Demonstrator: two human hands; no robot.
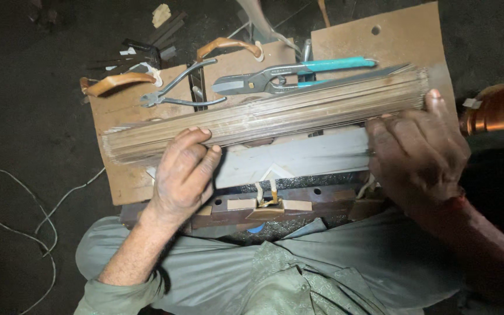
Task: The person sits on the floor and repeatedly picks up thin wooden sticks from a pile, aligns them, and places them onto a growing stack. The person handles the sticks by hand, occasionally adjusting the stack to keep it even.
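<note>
**Squaring a stack of thin strips**

Nearest, a dark clamp frame [275,207] lies across the lap. Above it, the left hand [185,175] curls over the stack of thin metal strips [263,114], and the right hand [418,154] grips its right end. Judged: aligning; next calls for even pressure. Beyond, teal-handled snips [298,73] rest at the board's [403,35] far edge.

a dark, gritty floor [24,105] lies all around, dimly lit, with light falling only on the middle. a pale cord [13,221] loops across it at left. brown boards [380,35] lie flat on it.
</note>
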